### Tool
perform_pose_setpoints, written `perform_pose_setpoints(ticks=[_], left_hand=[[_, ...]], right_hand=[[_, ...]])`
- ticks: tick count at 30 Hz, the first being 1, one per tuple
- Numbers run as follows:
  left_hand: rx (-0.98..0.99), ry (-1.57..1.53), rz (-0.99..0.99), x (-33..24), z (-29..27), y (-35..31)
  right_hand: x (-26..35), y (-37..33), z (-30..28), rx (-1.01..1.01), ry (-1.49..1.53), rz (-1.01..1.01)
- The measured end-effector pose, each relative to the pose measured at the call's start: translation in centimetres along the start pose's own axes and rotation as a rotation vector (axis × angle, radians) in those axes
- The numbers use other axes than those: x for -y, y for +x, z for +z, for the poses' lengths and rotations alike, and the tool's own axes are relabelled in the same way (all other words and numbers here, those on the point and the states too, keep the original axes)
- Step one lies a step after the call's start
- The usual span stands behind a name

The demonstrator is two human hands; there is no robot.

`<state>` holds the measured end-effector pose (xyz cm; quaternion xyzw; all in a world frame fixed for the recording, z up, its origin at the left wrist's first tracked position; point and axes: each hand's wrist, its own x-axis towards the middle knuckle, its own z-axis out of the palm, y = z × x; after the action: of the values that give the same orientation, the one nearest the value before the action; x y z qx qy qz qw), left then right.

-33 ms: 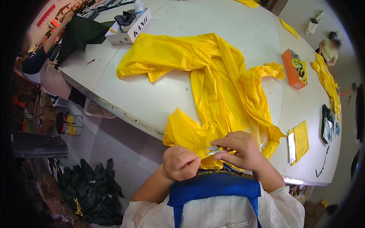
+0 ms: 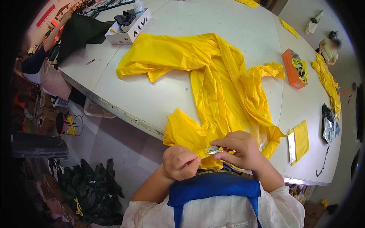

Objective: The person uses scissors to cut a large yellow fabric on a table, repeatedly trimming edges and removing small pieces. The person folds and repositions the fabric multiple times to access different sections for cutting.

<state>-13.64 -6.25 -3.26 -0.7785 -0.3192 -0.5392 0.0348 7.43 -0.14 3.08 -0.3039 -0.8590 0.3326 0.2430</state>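
Note:
A pair of silver thread snips [image 2: 213, 150] is gripped in my right hand [image 2: 243, 150], its blades pointing left toward my other hand. My left hand [image 2: 180, 163] is closed, thumb against the curled fingers; whatever it pinches is too small or hidden to make out. Both hands are close together over the table's near edge, in front of my blue apron [image 2: 216, 188]. Under and beyond them a large yellow garment [image 2: 224, 83] of thin, shiny fabric lies crumpled, its sleeves spread to the left and right. A bunched part of it sits right beside my left hand.
A white box [image 2: 129, 32] with dark items and a bottle stands far left. An orange box [image 2: 293, 72] and a folded yellow packet [image 2: 299, 142] lie right. Dark fabric [image 2: 89, 190] is heaped on the floor. One co-worker [image 2: 53, 76] handles dark cloth left; another person is far right.

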Motion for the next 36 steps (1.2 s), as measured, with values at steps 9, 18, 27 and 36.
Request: perform_pose_setpoints(ticks=[9, 18, 27, 36], left_hand=[[-0.043, 0.035, -0.272, 0.7, -0.6, 0.5], [-0.241, -0.671, -0.928, 2.3, 0.1, -0.8], [-0.127, -0.39, -1.041, 3.8, 0.7, 0.9], [0.311, 0.146, -0.581, 0.2, 0.1, 5.4]], right_hand=[[-2.5, -1.0, 1.1, -0.34, 0.308, 0.238], [-4.0, -3.0, 3.1, -0.208, 0.725, 0.326], [-2.4, 0.1, 3.3, -0.206, 0.333, 0.123], [-3.2, -0.2, 4.3, -0.33, 0.475, 0.131]])
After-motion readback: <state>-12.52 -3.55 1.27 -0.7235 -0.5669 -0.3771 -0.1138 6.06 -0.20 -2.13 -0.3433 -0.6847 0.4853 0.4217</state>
